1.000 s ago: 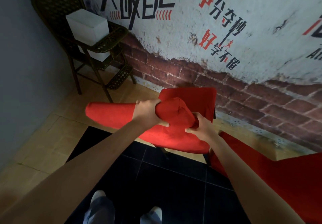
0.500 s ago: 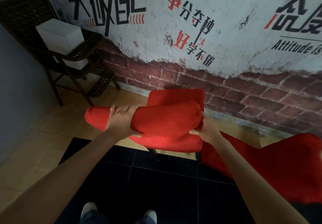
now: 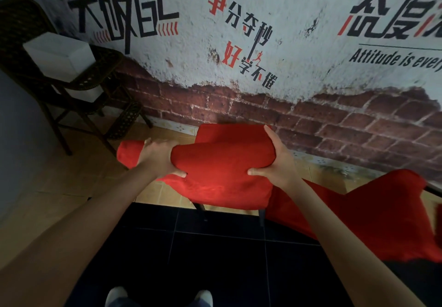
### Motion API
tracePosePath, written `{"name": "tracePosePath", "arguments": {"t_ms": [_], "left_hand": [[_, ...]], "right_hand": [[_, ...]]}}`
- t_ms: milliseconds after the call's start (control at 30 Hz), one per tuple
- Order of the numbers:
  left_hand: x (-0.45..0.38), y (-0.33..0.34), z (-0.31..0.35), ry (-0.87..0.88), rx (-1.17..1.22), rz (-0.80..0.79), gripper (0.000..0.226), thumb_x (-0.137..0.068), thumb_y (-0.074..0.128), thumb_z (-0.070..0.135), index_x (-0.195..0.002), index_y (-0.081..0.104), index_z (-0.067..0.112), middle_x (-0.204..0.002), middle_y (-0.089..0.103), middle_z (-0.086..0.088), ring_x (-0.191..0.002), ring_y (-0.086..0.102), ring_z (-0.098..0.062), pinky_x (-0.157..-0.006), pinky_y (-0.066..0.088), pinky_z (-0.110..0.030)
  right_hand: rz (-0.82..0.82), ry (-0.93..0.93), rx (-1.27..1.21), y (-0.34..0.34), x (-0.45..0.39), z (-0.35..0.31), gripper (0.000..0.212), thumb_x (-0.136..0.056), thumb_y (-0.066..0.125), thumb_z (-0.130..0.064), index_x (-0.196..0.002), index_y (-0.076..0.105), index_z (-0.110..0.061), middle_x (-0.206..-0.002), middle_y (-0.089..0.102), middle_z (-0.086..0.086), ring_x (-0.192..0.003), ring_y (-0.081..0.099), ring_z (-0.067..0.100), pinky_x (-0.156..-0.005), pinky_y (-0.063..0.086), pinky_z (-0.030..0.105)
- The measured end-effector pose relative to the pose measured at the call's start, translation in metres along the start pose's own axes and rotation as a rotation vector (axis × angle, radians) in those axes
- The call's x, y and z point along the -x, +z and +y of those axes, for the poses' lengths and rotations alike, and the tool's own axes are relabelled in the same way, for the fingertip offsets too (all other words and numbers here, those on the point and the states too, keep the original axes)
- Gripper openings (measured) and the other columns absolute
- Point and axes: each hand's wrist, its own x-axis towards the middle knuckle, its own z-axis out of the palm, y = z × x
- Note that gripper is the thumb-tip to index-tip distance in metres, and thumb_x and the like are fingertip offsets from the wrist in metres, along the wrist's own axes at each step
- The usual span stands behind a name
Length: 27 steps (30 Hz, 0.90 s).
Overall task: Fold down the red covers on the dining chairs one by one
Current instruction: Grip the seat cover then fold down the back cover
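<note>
A red cover [image 3: 222, 163] is draped over the back of a dining chair right in front of me, its dark legs [image 3: 199, 205] showing below the hem. My left hand [image 3: 159, 159] grips the cover's left side, where the cloth bunches and sticks out leftward. My right hand [image 3: 278, 163] grips the right top corner, thumb on the near face and fingers over the far edge. The chair's red seat [image 3: 229, 131] shows beyond the cover. A second red-covered chair [image 3: 373, 213] stands at the right.
A painted brick-pattern wall [image 3: 263, 106] runs close behind the chairs. A dark wicker chair [image 3: 100, 84] holding a white box [image 3: 59, 55] stands in the far left corner. The floor is tan tile near the wall and dark tile [image 3: 215, 259] near my feet.
The bunched cover has been spread wider along the chair back. My right hand moved up to the right top corner and my left hand slid left; my view turned to the right.
</note>
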Motion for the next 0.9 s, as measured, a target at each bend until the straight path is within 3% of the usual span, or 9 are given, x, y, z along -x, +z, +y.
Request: {"name": "tracePosePath", "arguments": {"t_ms": [133, 300, 533, 800, 900], "left_hand": [[-0.013, -0.008, 0.010, 0.038, -0.051, -0.013, 0.078, -0.045, 0.086, 0.059, -0.113, 0.062, 0.029, -0.110, 0.065, 0.004, -0.112, 0.055, -0.021, -0.111, 0.021, -0.043], [-0.018, -0.014, 0.009, 0.109, -0.127, -0.016, 0.081, -0.040, 0.090, 0.054, -0.111, 0.065, 0.028, -0.112, 0.066, 0.003, -0.112, 0.056, -0.022, -0.113, 0.022, -0.044], [-0.015, -0.018, 0.008, 0.135, -0.189, -0.070, 0.081, -0.040, 0.091, 0.051, -0.113, 0.065, 0.029, -0.114, 0.067, 0.001, -0.115, 0.054, -0.024, -0.114, 0.020, -0.047], [-0.008, -0.005, 0.036, 0.237, -0.243, -0.078, 0.088, -0.042, 0.089, 0.056, -0.122, 0.061, 0.034, -0.119, 0.065, 0.002, -0.119, 0.052, -0.023, -0.115, 0.018, -0.044], [-0.007, -0.005, 0.032, 0.245, -0.249, -0.058, 0.092, -0.042, 0.090, 0.054, -0.126, 0.059, 0.034, -0.123, 0.063, 0.000, -0.123, 0.049, -0.024, -0.115, 0.017, -0.046]], "right_hand": [[0.035, 0.043, -0.062, 0.001, 0.015, 0.011, 0.107, -0.047, 0.097, -0.019, -0.134, 0.042, -0.047, -0.131, 0.053, 0.003, -0.122, 0.052, 0.018, -0.106, 0.043, 0.046], [0.052, 0.065, -0.092, 0.022, 0.044, 0.019, 0.100, -0.048, 0.096, -0.021, -0.125, 0.041, -0.054, -0.129, 0.054, 0.000, -0.120, 0.051, 0.014, -0.108, 0.040, 0.038], [0.092, 0.170, -0.091, 0.047, 0.070, 0.019, 0.103, -0.051, 0.095, -0.026, -0.140, 0.043, -0.040, -0.121, 0.051, -0.002, -0.108, 0.046, 0.004, -0.096, 0.034, 0.019], [0.111, 0.280, -0.004, 0.034, 0.100, 0.029, 0.103, -0.053, 0.095, -0.026, -0.142, 0.043, -0.031, -0.134, 0.052, 0.008, -0.124, 0.048, 0.020, -0.101, 0.031, 0.024], [0.115, 0.306, -0.012, 0.037, 0.102, 0.024, 0.105, -0.053, 0.095, -0.026, -0.142, 0.042, -0.033, -0.134, 0.051, 0.007, -0.125, 0.048, 0.022, -0.105, 0.035, 0.031]]}}
